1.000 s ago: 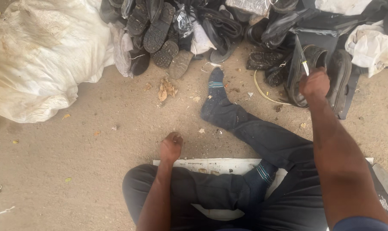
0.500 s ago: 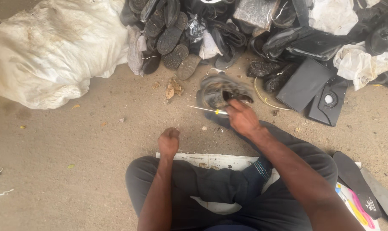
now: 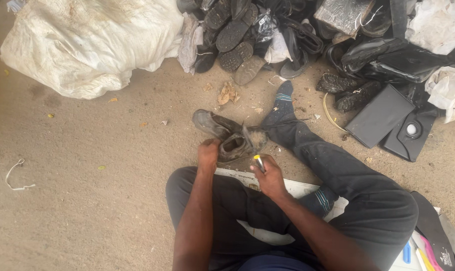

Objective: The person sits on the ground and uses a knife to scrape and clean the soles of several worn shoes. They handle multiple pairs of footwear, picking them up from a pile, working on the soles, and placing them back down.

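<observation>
A worn grey shoe (image 3: 222, 133) lies on the sandy ground just in front of my folded legs. My left hand (image 3: 208, 153) grips its near edge by the opening. My right hand (image 3: 268, 175) is closed around a thin tool with a yellow handle (image 3: 258, 161), whose tip points toward the shoe's opening. The tool's blade is mostly hidden behind the shoe. My right leg in dark trousers and a blue sock (image 3: 282, 103) stretches out past the shoe.
A pile of old black shoes and soles (image 3: 247, 35) lies ahead, a big white sack (image 3: 92, 42) at left. Black flat cases (image 3: 388, 120) and white bags (image 3: 445, 55) sit at right. I sit on a white board (image 3: 297, 188); a string (image 3: 17, 175) lies far left.
My right hand brought the shoe and the yellow-handled tool from the pile toward me. My left hand rose from the ground and took hold of the shoe.
</observation>
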Action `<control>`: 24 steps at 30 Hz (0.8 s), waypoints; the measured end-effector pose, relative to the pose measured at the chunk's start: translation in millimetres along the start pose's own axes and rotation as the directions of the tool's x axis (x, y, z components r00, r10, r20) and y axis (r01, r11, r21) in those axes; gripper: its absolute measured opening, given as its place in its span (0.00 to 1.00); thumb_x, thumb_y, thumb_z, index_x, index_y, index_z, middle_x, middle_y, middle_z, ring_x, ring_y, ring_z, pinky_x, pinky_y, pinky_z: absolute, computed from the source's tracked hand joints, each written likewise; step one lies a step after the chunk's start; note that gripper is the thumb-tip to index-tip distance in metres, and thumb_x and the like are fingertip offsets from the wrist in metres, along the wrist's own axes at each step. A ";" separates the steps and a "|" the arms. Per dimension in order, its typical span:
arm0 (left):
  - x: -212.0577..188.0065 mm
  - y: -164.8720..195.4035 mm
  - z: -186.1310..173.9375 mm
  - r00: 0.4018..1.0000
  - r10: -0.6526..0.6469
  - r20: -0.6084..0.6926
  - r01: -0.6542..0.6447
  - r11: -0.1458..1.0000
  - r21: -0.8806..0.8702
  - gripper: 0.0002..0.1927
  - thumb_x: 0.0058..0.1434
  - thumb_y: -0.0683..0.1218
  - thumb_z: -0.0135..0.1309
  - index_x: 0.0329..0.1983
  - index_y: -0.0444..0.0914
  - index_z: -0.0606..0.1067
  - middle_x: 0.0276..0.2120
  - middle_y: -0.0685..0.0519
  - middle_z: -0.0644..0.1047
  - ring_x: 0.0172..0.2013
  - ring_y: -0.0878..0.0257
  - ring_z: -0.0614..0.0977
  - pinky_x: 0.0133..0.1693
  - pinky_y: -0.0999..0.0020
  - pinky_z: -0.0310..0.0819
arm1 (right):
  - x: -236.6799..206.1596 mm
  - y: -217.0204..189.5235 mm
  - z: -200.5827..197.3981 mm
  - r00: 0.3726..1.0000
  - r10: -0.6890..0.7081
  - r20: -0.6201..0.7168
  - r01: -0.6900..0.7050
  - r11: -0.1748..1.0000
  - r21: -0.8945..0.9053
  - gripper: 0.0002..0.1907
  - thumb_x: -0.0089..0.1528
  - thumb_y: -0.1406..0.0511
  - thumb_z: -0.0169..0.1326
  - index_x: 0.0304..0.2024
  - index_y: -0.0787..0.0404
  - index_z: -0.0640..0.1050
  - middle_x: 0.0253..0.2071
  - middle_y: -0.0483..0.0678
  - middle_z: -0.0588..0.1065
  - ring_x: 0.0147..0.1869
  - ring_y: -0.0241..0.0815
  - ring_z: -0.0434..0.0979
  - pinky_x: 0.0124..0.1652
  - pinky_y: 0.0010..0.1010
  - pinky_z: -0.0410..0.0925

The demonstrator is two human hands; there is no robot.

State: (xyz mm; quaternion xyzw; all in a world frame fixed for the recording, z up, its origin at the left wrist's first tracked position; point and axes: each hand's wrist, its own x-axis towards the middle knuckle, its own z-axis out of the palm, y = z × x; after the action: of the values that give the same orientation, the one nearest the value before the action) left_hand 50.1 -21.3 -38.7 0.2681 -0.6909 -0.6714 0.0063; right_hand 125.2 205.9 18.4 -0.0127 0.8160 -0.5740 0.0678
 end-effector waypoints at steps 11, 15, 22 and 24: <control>-48.1 29.1 4.8 0.986 0.016 0.163 -0.158 0.345 0.925 0.18 0.72 0.49 0.42 0.45 0.37 0.81 0.46 0.43 0.84 0.49 0.48 0.86 0.52 0.55 0.78 | -46.7 21.2 -66.7 0.854 0.511 0.100 -0.521 0.839 0.155 0.18 0.67 0.57 0.52 0.50 0.65 0.76 0.23 0.43 0.68 0.17 0.30 0.60 0.17 0.25 0.57; -43.3 67.7 -2.2 0.948 0.125 0.294 -0.316 0.232 0.920 0.20 0.68 0.44 0.46 0.63 0.40 0.71 0.62 0.43 0.72 0.65 0.48 0.70 0.65 0.51 0.65 | -47.6 24.6 -58.8 0.851 0.512 0.114 -0.524 0.844 0.115 0.17 0.67 0.57 0.52 0.49 0.64 0.77 0.24 0.43 0.68 0.17 0.30 0.59 0.17 0.25 0.56; -7.6 68.7 24.3 0.677 0.153 0.720 -0.662 -0.302 0.686 0.48 0.59 0.37 0.50 0.80 0.48 0.43 0.75 0.35 0.47 0.72 0.41 0.50 0.67 0.41 0.42 | -44.3 32.8 -57.8 0.845 0.525 0.102 -0.531 0.846 0.049 0.17 0.68 0.57 0.51 0.51 0.63 0.77 0.24 0.42 0.69 0.19 0.29 0.61 0.19 0.24 0.59; 0.3 62.2 28.6 0.497 0.067 0.865 -0.730 -0.507 0.459 0.45 0.61 0.42 0.50 0.78 0.50 0.44 0.76 0.39 0.45 0.74 0.43 0.46 0.69 0.41 0.37 | -44.1 35.9 -61.1 0.856 0.511 0.082 -0.517 0.848 0.114 0.17 0.67 0.58 0.52 0.51 0.64 0.77 0.24 0.42 0.69 0.19 0.30 0.61 0.19 0.25 0.58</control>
State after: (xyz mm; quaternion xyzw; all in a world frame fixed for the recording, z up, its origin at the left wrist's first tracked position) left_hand 16.8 2.3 16.3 -0.3363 -0.9270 0.1586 -0.0490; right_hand 163.3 279.6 9.3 0.1964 0.7478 -0.5873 0.2394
